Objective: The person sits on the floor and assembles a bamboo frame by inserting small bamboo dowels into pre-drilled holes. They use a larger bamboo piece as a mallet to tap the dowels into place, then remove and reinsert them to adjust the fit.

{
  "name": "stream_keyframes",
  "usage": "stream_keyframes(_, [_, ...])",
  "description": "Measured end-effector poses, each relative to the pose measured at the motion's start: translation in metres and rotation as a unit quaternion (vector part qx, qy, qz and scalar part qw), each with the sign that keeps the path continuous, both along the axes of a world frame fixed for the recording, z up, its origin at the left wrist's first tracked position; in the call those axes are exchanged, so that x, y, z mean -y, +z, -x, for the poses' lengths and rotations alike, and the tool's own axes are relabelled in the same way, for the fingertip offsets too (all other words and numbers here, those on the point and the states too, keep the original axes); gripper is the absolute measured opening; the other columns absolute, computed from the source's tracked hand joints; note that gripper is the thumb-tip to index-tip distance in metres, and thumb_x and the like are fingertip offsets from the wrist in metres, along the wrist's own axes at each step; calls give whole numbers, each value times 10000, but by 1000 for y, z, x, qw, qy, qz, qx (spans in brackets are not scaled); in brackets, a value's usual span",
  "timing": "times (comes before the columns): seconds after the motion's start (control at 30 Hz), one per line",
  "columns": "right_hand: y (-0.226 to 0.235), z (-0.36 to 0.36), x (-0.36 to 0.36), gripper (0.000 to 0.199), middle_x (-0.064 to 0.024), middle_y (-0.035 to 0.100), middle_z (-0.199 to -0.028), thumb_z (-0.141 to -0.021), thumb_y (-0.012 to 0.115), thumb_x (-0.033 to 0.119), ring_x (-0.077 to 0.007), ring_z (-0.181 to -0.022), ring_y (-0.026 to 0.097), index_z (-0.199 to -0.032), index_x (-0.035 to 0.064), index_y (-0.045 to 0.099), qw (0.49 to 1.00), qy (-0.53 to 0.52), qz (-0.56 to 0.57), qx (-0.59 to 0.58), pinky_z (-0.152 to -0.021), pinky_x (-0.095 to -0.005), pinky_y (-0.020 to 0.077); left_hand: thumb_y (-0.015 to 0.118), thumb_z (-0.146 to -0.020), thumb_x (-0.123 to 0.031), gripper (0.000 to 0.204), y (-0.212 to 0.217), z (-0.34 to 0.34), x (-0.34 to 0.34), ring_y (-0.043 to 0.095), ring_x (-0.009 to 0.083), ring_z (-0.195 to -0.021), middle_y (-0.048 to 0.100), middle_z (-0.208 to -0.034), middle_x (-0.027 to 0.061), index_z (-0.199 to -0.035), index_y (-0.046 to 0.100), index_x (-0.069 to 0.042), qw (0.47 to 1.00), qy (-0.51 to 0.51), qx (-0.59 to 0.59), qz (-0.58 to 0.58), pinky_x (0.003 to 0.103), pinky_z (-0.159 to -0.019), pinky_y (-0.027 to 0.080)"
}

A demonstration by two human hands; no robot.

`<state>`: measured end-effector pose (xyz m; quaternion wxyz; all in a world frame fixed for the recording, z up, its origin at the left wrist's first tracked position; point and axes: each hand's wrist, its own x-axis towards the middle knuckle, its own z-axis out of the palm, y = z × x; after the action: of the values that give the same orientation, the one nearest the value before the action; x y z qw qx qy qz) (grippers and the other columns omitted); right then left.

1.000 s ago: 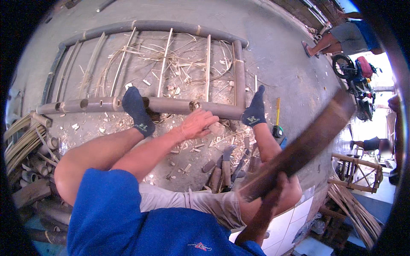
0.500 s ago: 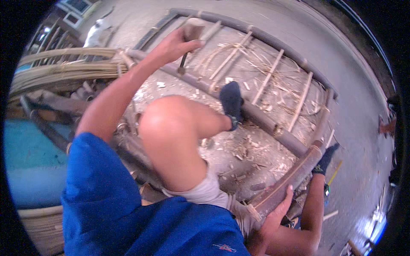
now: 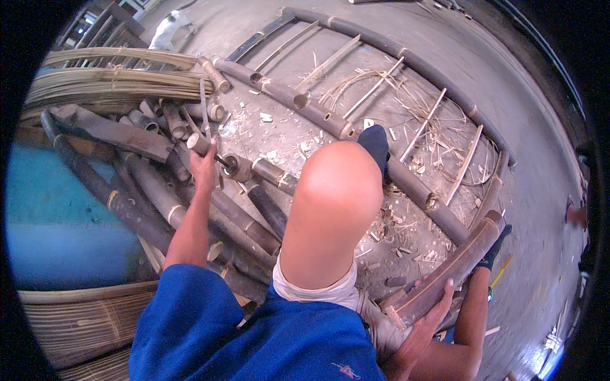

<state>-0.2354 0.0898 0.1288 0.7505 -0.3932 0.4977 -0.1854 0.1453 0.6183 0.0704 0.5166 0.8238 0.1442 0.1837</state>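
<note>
My left hand (image 3: pixel 203 167) is closed around a tool with a pale round wooden end (image 3: pixel 197 144) and a dark shaft (image 3: pixel 222 161). The shaft points at a short brown bamboo piece (image 3: pixel 239 169) just beside it; whether they touch I cannot tell. Cut bamboo tubes lie all around this hand. At the lower right, my right hand (image 3: pixel 434 311) grips a thick brown bamboo pole section (image 3: pixel 438 279) from its right side, with some fingertips showing on the far side. The section lies slanted over my right leg, its near end close to my lap.
A bamboo frame (image 3: pixel 311 115) with thin crossbars lies on the floor ahead, strewn with shavings and strips. One dark-socked foot (image 3: pixel 373 145) is at its near pole. Bundled canes (image 3: pixel 121 89) and a blue surface (image 3: pixel 70 209) are at left. A cat (image 3: pixel 166 30) stands far off.
My left hand has swung back from above the frame's near pole to the bamboo pile at left, with the tool still in it. My right hand keeps its hold on the bamboo pole section.
</note>
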Motion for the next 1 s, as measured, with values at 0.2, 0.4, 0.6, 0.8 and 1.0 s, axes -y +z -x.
stream_keyframes(0.2, [19,8,-6,506,-123,681,-903,-929,632,480,-293,-757,685,-1166,34,606,1000,-18,-7,2,-641,-423,587,752,-914,-260,359,-37,-9,-17,624,204,-951,712,-1070,72,-1156,680,-5,997,-36,-70,-21,379,-876,489])
stream_keyframes(0.4, [52,29,-9,790,-167,671,-1029,-863,580,705,-337,-851,692,-1277,32,557,970,-83,-85,210,-771,-473,601,692,-1006,-246,422,73,-79,55,605,205,-1099,663,-1263,113,-1307,599,34,977,-65,100,-174,364,-972,480])
stream_keyframes(0.6, [37,25,-26,776,-167,678,-1000,-867,595,708,-337,-862,703,-1165,-9,602,980,-146,-55,121,-724,-458,614,724,-958,-107,398,160,-138,255,601,160,-1167,653,-1291,88,-1322,603,0,874,-446,127,-146,339,-1028,466])
stream_keyframes(0.8, [54,13,-19,756,-169,656,-1084,-744,793,339,-290,-950,689,-1329,-25,483,969,-82,221,69,-873,-433,570,786,-631,21,645,96,-28,454,603,301,-1189,635,-1237,115,-1246,628,-92,573,-790,182,-123,407,-1051,462])
stream_keyframes(1.0, [47,15,-20,831,-115,658,-1163,-759,801,295,-233,-1046,646,-1434,-3,419,973,-4,232,3,-986,-390,502,821,-600,-71,641,-20,103,513,535,371,-1132,543,-1153,127,-1185,562,-115,518,-823,193,-130,464,-952,495])
